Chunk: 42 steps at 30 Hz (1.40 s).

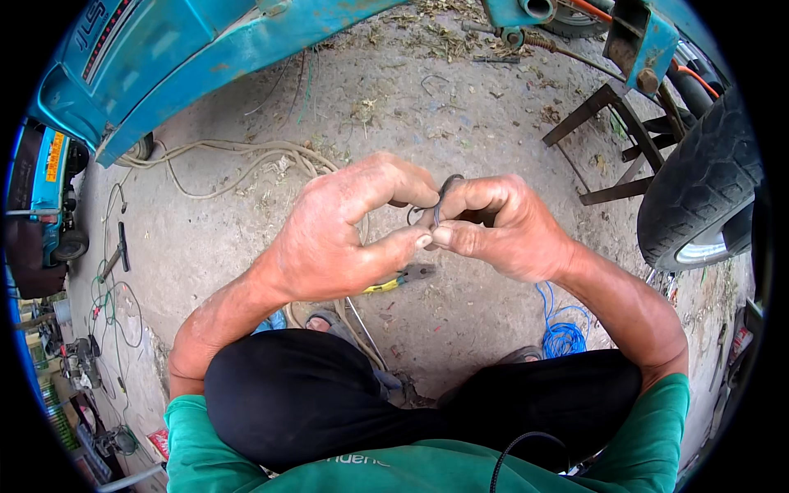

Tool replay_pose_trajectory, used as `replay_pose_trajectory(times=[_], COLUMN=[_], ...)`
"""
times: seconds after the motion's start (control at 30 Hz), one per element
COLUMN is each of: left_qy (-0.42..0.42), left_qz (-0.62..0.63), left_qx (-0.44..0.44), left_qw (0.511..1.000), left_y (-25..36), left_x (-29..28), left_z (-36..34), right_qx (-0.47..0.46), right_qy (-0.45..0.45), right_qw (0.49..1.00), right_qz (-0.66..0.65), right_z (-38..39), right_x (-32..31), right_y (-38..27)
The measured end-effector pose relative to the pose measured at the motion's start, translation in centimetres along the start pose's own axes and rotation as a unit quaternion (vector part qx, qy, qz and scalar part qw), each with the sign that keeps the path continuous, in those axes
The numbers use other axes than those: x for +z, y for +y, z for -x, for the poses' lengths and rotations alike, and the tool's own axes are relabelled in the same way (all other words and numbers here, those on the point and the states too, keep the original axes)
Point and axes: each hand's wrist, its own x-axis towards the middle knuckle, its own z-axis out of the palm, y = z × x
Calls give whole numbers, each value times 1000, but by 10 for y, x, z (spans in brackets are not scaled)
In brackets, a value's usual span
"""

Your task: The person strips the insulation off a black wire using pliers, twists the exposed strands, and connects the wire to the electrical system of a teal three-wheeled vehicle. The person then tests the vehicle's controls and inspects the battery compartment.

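Dark wire (446, 182), one thin piece bent into a small loop, is up between two bare hands, above the ground (493, 304) and in front of the person's two black-trousered knees (288, 390). Both grips are closed on it: the left hand (337, 226) has it at the tips of one thumb and one forefinger, and the right hand (501, 226) pinches it the same way, the two thumb tips almost meeting. How firmly each grip presses, I cannot tell. Below the hands lies one pair of pliers (420, 272) with yellow on its handles, partly hidden by the left hand. One coil of blue cord (564, 338) sits on the ground near the right knee. To the left, one long tan rope (267, 146) runs in loose bends, and one T-shaped tool (123, 246) lies farther out. On the right stand one large black tyre (699, 177) and, just beside it, one rusty metal stand (577, 117). One blue metal panel (181, 99) spans the upper left, well apart from the wire.
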Motion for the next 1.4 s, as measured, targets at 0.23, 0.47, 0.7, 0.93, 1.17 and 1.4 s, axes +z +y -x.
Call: replay_pose_trajectory(times=[0.23, 0.47, 0.7, 0.93, 1.17, 1.4], left_qy=[8, 22, 24, 36, 21, 0], left_qz=[-43, -45, -48, -49, -45, -44], left_qx=[7, -10, -3, 25, 29, 7], left_qw=[999, 999, 999, 998, 998, 999], left_y=[1, 6, 2, -2, -2, -3], left_x=[2, 6, 6, 8, 5, 7], left_z=[1, 1, 1, 3, 1, 2], right_qx=[-23, -31, -26, 18, -27, 12], right_qy=[14, 1, 7, -6, 17, 14], right_qw=[993, 998, 999, 996, 998, 995], right_qz=[115, 60, 43, 89, 57, 95], right_z=[1, -2, -4, -6, -7, -7], right_x=[2, -1, 0, 1, 0, 0], right_y=[-6, -1, -1, -14, -4, -1])
